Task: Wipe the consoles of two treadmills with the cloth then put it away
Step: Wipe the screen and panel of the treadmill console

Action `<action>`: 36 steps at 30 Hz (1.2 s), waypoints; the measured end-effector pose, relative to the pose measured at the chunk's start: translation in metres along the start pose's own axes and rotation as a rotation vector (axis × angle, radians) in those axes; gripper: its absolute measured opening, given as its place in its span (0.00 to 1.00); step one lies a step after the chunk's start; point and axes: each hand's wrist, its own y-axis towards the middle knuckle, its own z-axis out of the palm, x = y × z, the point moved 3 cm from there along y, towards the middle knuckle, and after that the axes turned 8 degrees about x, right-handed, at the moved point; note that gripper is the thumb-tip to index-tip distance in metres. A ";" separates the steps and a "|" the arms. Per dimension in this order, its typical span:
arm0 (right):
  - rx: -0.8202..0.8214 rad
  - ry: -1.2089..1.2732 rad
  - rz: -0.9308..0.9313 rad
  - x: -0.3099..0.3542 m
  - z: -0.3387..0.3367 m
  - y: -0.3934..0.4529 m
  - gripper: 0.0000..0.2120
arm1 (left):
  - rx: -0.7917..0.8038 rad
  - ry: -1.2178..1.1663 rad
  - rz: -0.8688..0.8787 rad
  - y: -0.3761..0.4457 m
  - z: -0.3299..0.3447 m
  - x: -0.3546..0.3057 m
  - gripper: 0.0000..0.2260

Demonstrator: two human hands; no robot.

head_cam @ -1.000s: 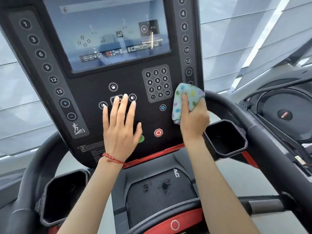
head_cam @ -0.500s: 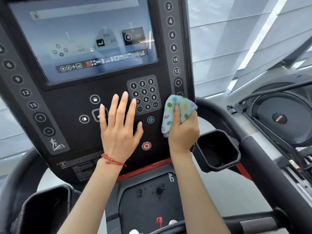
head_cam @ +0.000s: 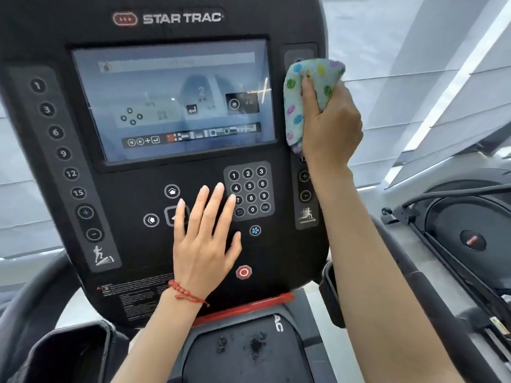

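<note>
Single head-worn wide-angle view, close to the treadmill console [head_cam: 166,244], facing it nearly square-on and tilted slightly down. Console fills the left and centre of frame; both forearms enter from the bottom edge. A second machine [head_cam: 467,233] sits right of the console. No second view to overlap.

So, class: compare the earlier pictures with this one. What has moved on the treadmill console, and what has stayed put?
The right hand, gripping the cloth, has moved up the console's right-hand button strip, from beside the keypad to beside the screen. The left hand stays flat on the panel below the screen. The grip on the cloth is unchanged.
</note>
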 end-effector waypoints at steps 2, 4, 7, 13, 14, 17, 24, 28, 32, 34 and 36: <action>0.007 0.019 -0.007 0.000 -0.001 0.000 0.22 | 0.000 0.007 0.000 0.000 0.001 0.000 0.22; 0.014 0.039 -0.002 -0.002 -0.003 -0.007 0.22 | -0.004 0.009 -0.007 0.000 0.001 0.000 0.22; 0.028 0.042 0.029 -0.011 -0.007 -0.028 0.26 | -0.007 0.011 -0.012 0.000 0.000 0.001 0.21; 0.068 0.055 0.085 -0.028 -0.015 -0.063 0.27 | -0.016 0.017 -0.010 0.000 0.001 0.000 0.21; 0.067 0.049 0.086 -0.027 -0.014 -0.060 0.27 | -0.015 0.020 -0.009 -0.001 0.001 0.000 0.21; 0.060 0.035 0.063 -0.018 -0.014 -0.042 0.26 | -0.022 0.026 -0.008 0.000 0.002 -0.001 0.21; 0.062 0.036 0.010 0.025 -0.001 0.037 0.21 | -0.027 0.031 -0.018 0.000 0.003 -0.003 0.21; 0.089 0.000 -0.004 0.035 0.005 0.058 0.22 | -0.012 0.038 -0.017 0.001 0.003 -0.001 0.22; 0.079 0.010 0.002 0.026 0.000 0.038 0.21 | 0.005 0.042 -0.020 0.000 0.001 -0.002 0.22; 0.082 0.028 0.006 0.017 -0.006 0.018 0.21 | 0.023 0.050 -0.024 0.000 0.000 -0.003 0.22; 0.110 0.043 0.028 0.004 -0.012 -0.006 0.20 | 0.047 0.058 -0.034 0.000 -0.002 -0.004 0.22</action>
